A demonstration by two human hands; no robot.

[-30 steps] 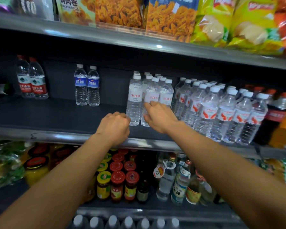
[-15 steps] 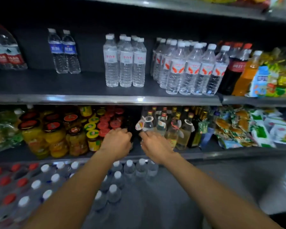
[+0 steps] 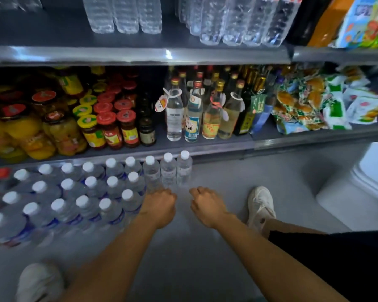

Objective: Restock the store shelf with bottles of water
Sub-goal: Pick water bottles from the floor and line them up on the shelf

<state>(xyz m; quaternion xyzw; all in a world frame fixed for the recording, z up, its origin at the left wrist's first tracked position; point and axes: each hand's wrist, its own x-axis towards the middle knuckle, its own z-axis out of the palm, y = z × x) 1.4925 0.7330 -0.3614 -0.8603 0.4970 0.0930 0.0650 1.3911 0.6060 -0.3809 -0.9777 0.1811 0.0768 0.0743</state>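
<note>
Both hands, left hand (image 3: 159, 207) and right hand (image 3: 207, 205), loosely curled, holding nothing, near floor water bottles (image 3: 168, 171): full, weighty, slick; best gripped mid-body.

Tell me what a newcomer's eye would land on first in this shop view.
First, the white-capped water bottles standing in rows on the floor at lower left, below the bottom shelf. Next, the left hand and right hand, both loosely curled and holding nothing, reaching down beside those rows. Behind them, the red-lidded jars glow brightly on the shelf.
</note>
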